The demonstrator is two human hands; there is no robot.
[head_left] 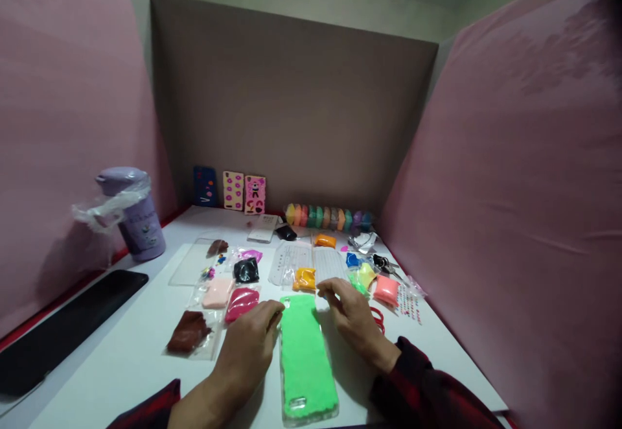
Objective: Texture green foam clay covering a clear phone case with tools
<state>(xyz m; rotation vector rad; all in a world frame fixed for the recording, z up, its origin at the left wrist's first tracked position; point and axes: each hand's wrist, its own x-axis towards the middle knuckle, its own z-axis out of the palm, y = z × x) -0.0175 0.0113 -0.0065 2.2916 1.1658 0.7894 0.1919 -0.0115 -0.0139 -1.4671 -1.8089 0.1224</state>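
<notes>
A clear phone case (307, 358) covered with bright green clay lies in front of me, with an oval cutout at its near end and another opening at the far left corner. My left hand (250, 341) is closed at the case's far left edge, thumb and fingers pressed together, apparently touching it. To the right of the far end, my right hand (350, 315) is closed in a pinch, its fingertips raised slightly above the table. Whatever either pinch holds, if anything, is hidden. An orange clay packet (304, 278) lies just beyond the case.
Left lie brown clay (188, 333), red clay (241, 304) and black clay (246, 269). Red-handled scissors (378, 320) are partly behind my right hand, near coral clay (387, 290). An open notebook (291, 262), purple tumbler (140, 218), black phone (68, 325) and decorated cases (233, 190) stand around.
</notes>
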